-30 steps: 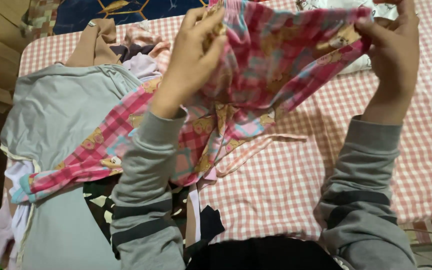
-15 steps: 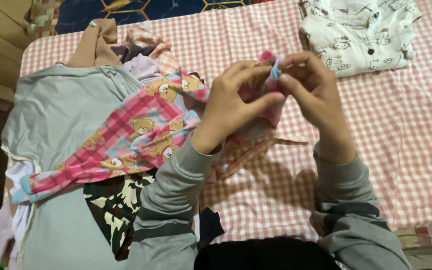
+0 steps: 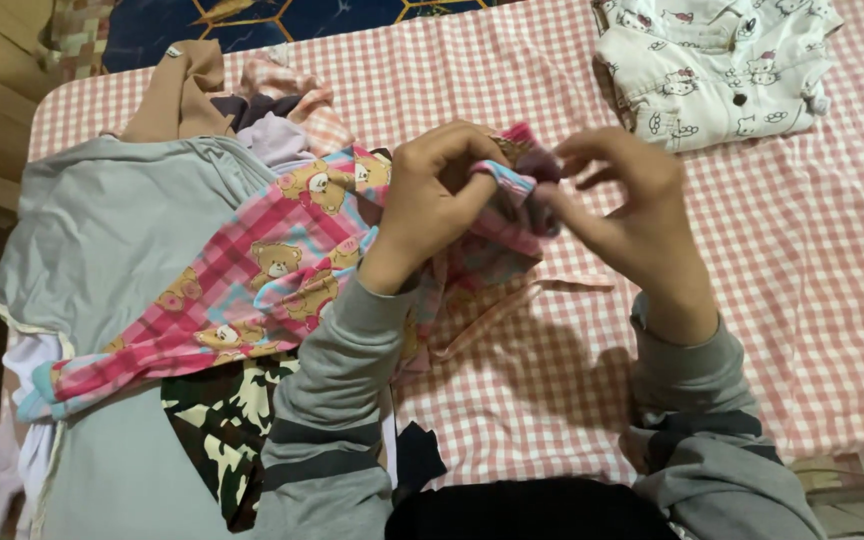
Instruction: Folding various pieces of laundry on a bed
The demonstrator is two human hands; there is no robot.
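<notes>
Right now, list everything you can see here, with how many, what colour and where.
Pink plaid garment with bear print: one, pink with blue and tan, held at one end by both hands, the rest draped left over the pile.
Grey top: one, pale grey, left side, under the plaid garment.
Camouflage cloth: one, green, brown and cream, lower left.
Tan garment: one, tan, top of the pile.
White printed shirt: one, white with small cartoon figures, upper right, lying flat.
Checked cloth: one, pink and white, covering the surface.
Left hand: one, grey sleeve, gripping the plaid fabric.
Right hand: one, grey sleeve, pinching the same fabric.
</notes>
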